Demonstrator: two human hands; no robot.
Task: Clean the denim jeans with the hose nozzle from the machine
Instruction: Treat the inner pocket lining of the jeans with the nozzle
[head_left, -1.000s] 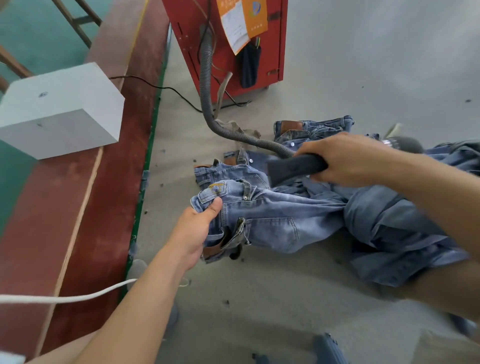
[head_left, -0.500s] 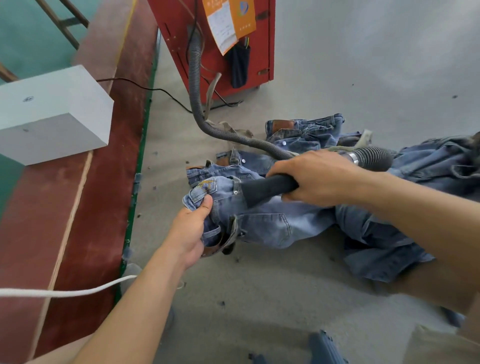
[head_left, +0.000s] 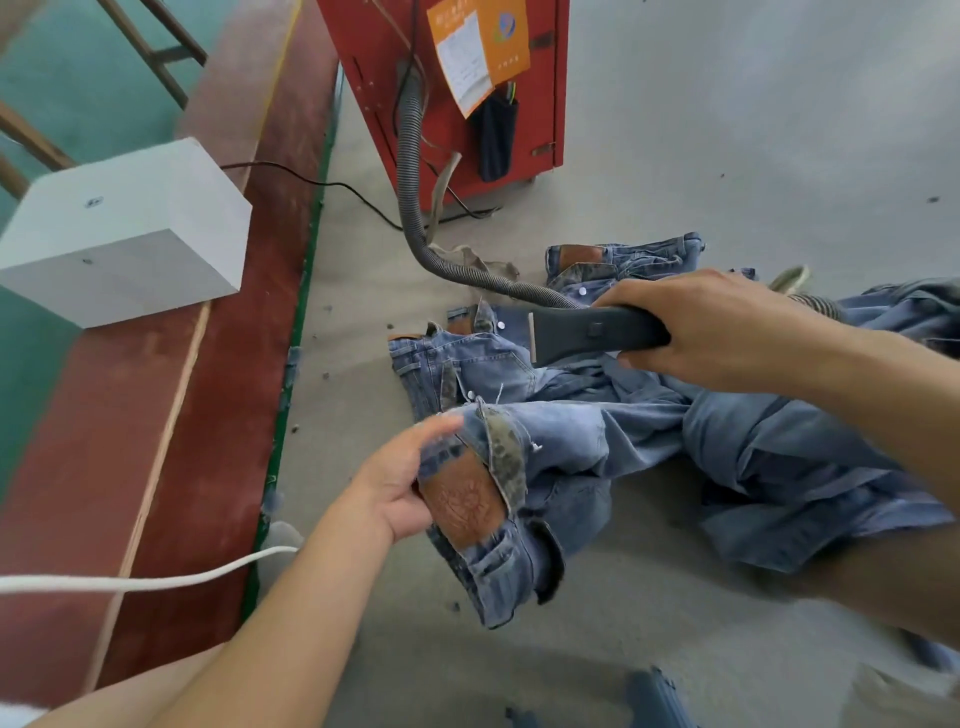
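Head view: we look down on a grey floor (head_left: 727, 130).
Left grip: our left hand (head_left: 400, 486), lower centre, pinches the waistband of the denim jeans (head_left: 561, 447), lifting it; thumb on top, fingers underneath.
Right grip: our right hand (head_left: 711, 322), right of centre, is curled round the hose nozzle (head_left: 582, 335), its flat mouth just above more jeans.
Hose: the ribbed hose (head_left: 410, 171) runs up to the red machine (head_left: 384, 52) at top centre.
Edges: a red-brown ledge (head_left: 208, 332) with a green edge bounds the left; a white block (head_left: 119, 234) sits on it.
Open room: bare floor at upper right and bottom centre.
Labels: brown leather patch (head_left: 460, 499), embossing unreadable; orange sheet (head_left: 480, 49) on the machine, print too small to read.
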